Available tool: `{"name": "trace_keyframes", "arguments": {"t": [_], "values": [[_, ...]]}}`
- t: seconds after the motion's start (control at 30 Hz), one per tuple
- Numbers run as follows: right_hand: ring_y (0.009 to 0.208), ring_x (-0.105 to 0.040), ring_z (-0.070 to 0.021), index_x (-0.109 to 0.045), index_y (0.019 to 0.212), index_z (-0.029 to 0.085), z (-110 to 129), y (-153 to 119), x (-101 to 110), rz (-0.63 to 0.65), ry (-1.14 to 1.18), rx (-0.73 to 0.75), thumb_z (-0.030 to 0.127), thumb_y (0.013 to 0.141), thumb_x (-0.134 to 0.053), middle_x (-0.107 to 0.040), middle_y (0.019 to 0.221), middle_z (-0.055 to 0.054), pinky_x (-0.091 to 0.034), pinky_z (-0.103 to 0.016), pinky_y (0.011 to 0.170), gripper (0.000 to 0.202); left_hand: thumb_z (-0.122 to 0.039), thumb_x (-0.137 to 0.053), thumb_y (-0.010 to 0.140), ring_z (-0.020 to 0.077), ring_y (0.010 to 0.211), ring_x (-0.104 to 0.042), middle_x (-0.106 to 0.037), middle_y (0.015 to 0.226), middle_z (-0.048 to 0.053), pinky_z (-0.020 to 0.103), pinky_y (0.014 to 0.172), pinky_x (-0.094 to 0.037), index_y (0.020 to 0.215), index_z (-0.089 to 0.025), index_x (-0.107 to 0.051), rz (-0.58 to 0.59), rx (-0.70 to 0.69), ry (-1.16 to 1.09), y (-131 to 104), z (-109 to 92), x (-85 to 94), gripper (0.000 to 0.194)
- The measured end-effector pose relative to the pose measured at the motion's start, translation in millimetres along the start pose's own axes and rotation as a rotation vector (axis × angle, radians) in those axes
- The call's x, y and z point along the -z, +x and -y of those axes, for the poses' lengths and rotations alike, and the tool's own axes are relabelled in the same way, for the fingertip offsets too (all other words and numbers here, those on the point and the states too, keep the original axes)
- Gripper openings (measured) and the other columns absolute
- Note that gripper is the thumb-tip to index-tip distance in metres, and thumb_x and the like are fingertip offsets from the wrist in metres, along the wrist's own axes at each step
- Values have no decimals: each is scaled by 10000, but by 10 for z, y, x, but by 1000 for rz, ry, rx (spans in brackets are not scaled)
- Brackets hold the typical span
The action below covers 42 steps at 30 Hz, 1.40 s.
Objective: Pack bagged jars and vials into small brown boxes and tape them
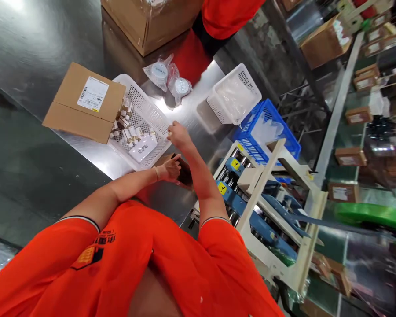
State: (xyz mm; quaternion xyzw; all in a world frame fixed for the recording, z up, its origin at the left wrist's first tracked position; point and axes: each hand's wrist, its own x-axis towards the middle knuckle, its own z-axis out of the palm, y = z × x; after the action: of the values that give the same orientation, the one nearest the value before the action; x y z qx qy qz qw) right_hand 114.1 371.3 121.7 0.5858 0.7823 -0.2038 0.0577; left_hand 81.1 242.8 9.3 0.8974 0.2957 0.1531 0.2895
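My left hand [171, 169] is at a small brown cardboard box [185, 172], its fingers curled against the box's edge. Part of that box is hidden by my hand and forearm. Just above, my right hand [180, 136] is closed in a pinch beside the end of a white perforated basket [144, 97]; whatever is between the fingers does not show. Several small bottles with white labels [132, 134] lie in the basket, with a white card bearing printed characters [143, 148]. A flattened-looking carton with a shipping label [82, 103] leans over the basket's left end.
Two plastic-wrapped round items [170, 77] lie on the metal table [53, 53]. A large carton [152, 24] stands behind, near another person's red clothing [229, 17]. To the right are a white basket [236, 94], a blue crate [273, 119] and a roller machine [251, 193].
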Motion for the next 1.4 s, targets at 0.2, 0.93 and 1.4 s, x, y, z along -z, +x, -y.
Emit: {"name": "trace_keyframes", "arguments": {"t": [0.2,0.93,1.4], "values": [[964,-694,-194,-940,1082,112,-766,-1735,209,-57,-155,-166,103,1000,-818,-815,1166,-112,-505,-289,882,148,-596,-909,1003,326,1004,-811,-913,936,133,664,1474,-275,878,-184,-961,79,-94,236,-6,69,-20,434],[1131,-803,-391,-870,1379,66,-656,-1598,-767,-657,-42,-36,424,1219,-410,-857,1215,-305,-613,-465,967,604,-378,-593,1270,330,1624,-640,-859,1525,157,610,1545,-278,1626,-235,-820,-401,286,257,-1367,204,316,446],[1136,-812,-365,-848,1247,166,1599,-1567,-2571,-52,-66,1076,428,1137,-448,-872,1198,-243,-647,-486,975,491,-100,-737,1170,191,1104,-734,-888,1294,151,320,1059,-528,1416,14,-725,-1093,2165,-692,-5498,-1822,-2158,271]]}}
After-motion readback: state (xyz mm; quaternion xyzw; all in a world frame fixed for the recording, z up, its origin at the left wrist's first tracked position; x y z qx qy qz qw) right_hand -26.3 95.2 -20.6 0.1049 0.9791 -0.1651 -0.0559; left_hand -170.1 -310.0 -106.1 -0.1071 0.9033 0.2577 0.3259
